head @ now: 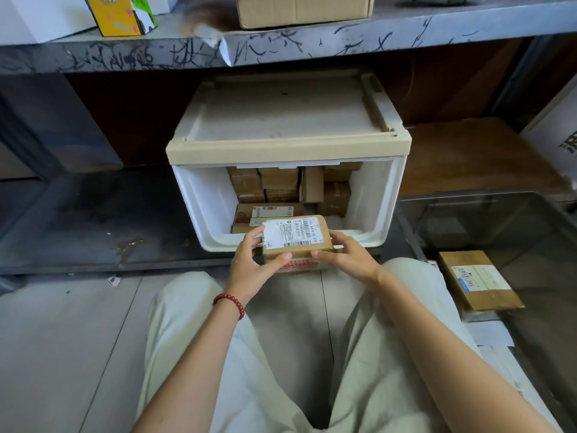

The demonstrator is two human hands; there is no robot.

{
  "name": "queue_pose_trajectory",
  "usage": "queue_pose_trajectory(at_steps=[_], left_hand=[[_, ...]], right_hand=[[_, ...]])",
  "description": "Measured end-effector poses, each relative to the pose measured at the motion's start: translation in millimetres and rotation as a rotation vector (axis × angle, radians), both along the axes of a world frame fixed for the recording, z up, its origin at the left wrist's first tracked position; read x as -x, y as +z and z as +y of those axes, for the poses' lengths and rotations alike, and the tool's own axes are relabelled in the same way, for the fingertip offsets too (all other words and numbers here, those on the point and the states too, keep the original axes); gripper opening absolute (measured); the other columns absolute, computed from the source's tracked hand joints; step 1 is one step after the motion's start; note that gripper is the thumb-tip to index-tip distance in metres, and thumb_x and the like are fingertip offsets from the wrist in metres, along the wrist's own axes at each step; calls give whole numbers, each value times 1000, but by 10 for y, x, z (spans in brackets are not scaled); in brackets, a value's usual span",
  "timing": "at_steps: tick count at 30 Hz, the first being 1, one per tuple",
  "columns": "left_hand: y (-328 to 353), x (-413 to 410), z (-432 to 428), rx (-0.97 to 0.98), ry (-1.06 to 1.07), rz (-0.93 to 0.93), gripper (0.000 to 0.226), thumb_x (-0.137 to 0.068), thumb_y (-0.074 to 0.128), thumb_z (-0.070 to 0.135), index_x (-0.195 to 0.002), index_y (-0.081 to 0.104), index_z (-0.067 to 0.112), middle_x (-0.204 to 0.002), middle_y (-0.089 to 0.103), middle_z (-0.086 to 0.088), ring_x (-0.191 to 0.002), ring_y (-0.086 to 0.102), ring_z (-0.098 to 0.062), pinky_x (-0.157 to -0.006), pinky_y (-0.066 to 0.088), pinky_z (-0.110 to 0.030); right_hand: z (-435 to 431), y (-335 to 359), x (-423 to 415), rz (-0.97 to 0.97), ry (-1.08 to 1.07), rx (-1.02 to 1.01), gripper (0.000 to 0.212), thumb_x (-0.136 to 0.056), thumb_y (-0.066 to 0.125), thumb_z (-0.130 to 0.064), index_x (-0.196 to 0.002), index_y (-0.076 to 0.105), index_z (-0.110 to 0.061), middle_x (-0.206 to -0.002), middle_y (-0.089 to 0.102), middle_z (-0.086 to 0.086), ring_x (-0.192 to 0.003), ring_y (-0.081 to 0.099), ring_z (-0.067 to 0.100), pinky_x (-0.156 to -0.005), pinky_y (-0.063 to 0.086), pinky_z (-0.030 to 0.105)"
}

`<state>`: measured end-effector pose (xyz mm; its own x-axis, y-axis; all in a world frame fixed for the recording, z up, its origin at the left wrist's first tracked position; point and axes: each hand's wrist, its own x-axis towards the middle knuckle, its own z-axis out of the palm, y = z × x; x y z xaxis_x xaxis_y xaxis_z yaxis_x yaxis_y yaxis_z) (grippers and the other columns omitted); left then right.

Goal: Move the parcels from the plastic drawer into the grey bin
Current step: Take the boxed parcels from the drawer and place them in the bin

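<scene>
L hand [252, 266], R hand [347, 257] grip barcode-labelled parcel [300, 249].

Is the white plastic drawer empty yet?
No: a stack of small brown cardboard parcels fills the back of the white plastic drawer, behind the labelled brown parcel held by the left hand and right hand.

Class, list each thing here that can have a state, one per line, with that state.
Drawer: open, parcels stacked inside.
Held parcel: gripped over the drawer's front.
Left hand: grips held parcel.
Right hand: grips held parcel.
Bin: labelled parcel lying inside.
</scene>
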<state>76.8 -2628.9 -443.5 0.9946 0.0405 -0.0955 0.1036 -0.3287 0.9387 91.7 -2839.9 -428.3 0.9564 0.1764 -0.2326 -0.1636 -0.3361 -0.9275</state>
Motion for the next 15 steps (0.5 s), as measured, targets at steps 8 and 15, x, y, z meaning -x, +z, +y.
queue_pose_trajectory(at_steps=[8,15], left_hand=[[24,-42,-51,90,-52,-53,80,-70,85,25,-131,38,46,-131,50,13,-115,53,-6,-84,53,-17],[68,-48,-176,70,-141,-40,59,-76,77,41,-121,41,52,-129,55,12,-113,58,-11,-84,56,-30]], right_hand=[[-5,-5,-11,-70,-184,-5,44,-86,66,-45,-116,54,-16,-108,57,-3,-97,59,7,-81,50,22],[-55,110,26,-114,-292,-72,60,-82,58,-62,-120,43,-17,-126,54,-5,-114,55,11,-88,47,27]])
